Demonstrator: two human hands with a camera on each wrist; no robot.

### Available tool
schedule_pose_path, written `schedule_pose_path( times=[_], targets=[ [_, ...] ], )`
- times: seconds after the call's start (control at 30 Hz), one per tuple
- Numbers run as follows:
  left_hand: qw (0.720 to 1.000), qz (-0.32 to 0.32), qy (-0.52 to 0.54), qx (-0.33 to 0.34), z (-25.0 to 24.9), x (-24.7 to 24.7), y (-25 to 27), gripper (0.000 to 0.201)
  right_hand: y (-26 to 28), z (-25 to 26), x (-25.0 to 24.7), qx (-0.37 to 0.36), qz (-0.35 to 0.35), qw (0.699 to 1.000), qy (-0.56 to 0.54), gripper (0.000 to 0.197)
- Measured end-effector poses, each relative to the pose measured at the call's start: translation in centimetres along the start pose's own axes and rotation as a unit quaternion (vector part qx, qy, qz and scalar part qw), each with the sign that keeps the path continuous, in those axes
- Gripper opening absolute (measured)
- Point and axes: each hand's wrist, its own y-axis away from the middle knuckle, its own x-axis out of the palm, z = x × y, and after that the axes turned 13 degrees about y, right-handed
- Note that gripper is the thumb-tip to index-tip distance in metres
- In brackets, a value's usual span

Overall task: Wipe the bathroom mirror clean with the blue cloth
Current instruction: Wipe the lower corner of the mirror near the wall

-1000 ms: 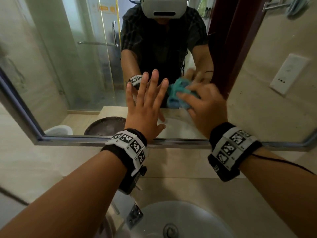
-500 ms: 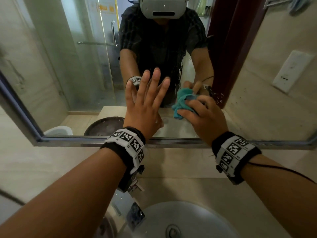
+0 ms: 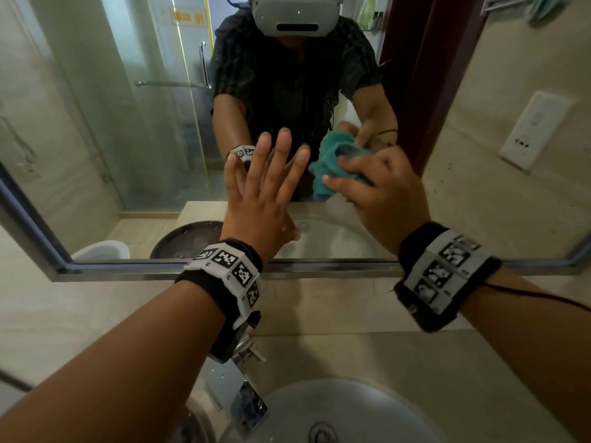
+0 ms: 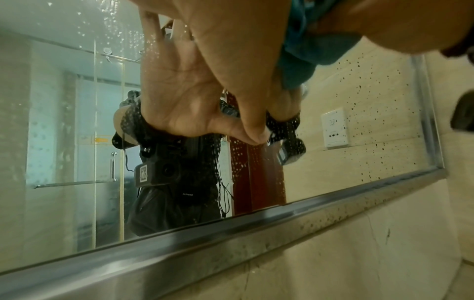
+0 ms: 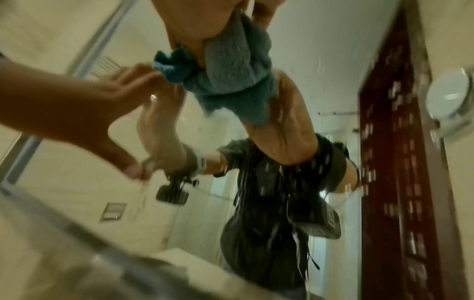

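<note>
The bathroom mirror fills the wall ahead, with a metal frame along its bottom edge. My right hand grips a bunched blue cloth and holds it against the glass, low and centre-right. My left hand lies flat on the glass just left of the cloth, fingers straight and spread. In the left wrist view my left hand meets its reflection at the thumb tip, with the cloth beside it. The right wrist view is blurred; the cloth hangs under my right hand. Dark specks dot the mirror's right part.
A white basin and a chrome tap sit directly below my arms on a beige counter. The mirror reflects a glass shower door, a dark red door and a wall socket.
My right hand rubbed the cloth a little down the glass, then back up beside my left fingertips. My left hand stayed flat on the mirror.
</note>
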Motion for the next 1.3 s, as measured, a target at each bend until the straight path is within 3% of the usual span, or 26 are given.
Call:
schedule_pose_path(
  times=[0.03,0.1,0.17,0.27,0.33,0.4,0.47,0.53,0.6,0.67,0.8,0.87,0.93,1.0,1.07,1.13,1.2,1.27,1.3],
  targets=[
    [1.000,0.001,0.004,0.001,0.1,0.0,0.1,0.136,0.9,1.0,0.4,-0.006,0.016,1.000,0.005,0.021],
    [1.000,-0.003,0.014,0.001,0.2,0.1,-0.1,0.135,4.1,2.1,1.2,-0.101,0.080,0.992,0.013,0.023],
    [1.000,-0.003,0.024,-0.001,0.1,0.0,-0.1,0.136,5.9,2.0,0.7,-0.166,0.152,0.974,-0.015,0.040],
    [1.000,-0.002,0.016,-0.003,0.1,0.0,-0.1,0.136,3.5,0.7,0.0,-0.093,0.115,0.989,-0.012,0.054],
    [1.000,-0.002,0.012,-0.003,0.0,0.0,-0.1,0.136,0.7,-0.2,-0.2,0.001,0.030,0.999,-0.026,0.044],
    [1.000,-0.003,0.008,-0.002,0.0,-0.1,0.0,0.135,0.0,0.2,0.2,0.018,-0.011,0.999,-0.037,0.032],
    [1.000,-0.006,0.017,0.001,0.1,0.0,0.0,0.135,2.8,1.2,1.4,-0.063,0.027,0.998,-0.004,0.033],
    [1.000,-0.005,0.018,-0.002,0.1,0.0,-0.1,0.136,6.5,1.8,2.1,-0.144,0.126,0.981,-0.003,0.045],
    [1.000,0.001,0.015,-0.005,0.1,-0.1,-0.1,0.137,7.1,1.0,1.8,-0.174,0.183,0.968,-0.007,0.049],
    [1.000,0.003,0.011,-0.007,0.0,-0.1,0.0,0.138,4.4,-0.2,1.1,-0.163,0.133,0.978,0.014,0.042],
    [1.000,0.004,0.008,-0.010,-0.2,-0.1,0.0,0.137,-1.5,-2.2,-0.4,0.004,-0.060,0.998,-0.022,0.022],
    [1.000,0.003,0.010,-0.009,-0.2,0.0,0.0,0.138,-0.1,-0.5,0.4,0.014,-0.069,0.997,-0.017,0.021],
    [1.000,-0.005,0.013,-0.005,0.0,0.3,0.0,0.138,3.7,2.0,2.2,-0.033,0.037,0.997,-0.064,0.021],
    [1.000,-0.003,0.015,-0.003,0.0,0.2,0.0,0.138,7.5,3.9,2.7,-0.123,0.175,0.971,-0.111,0.035],
    [1.000,-0.009,0.022,0.004,0.1,-0.2,0.2,0.133,8.7,4.1,2.8,-0.176,0.208,0.957,-0.097,0.044],
    [0.999,-0.022,0.036,0.013,0.5,-0.4,0.9,0.128,6.8,3.7,2.0,-0.142,0.172,0.969,-0.108,0.038],
    [0.998,-0.034,0.057,0.005,1.3,-0.1,1.9,0.130,2.7,3.2,0.8,-0.059,0.063,0.990,-0.114,0.026],
    [0.997,-0.029,0.064,-0.014,2.1,0.5,2.5,0.136,-1.4,3.0,0.5,0.031,-0.026,0.992,-0.120,0.026],
    [0.998,-0.023,0.059,-0.019,2.4,0.9,2.7,0.136,-2.7,3.4,0.9,0.060,-0.038,0.989,-0.127,0.030]
  ],
)
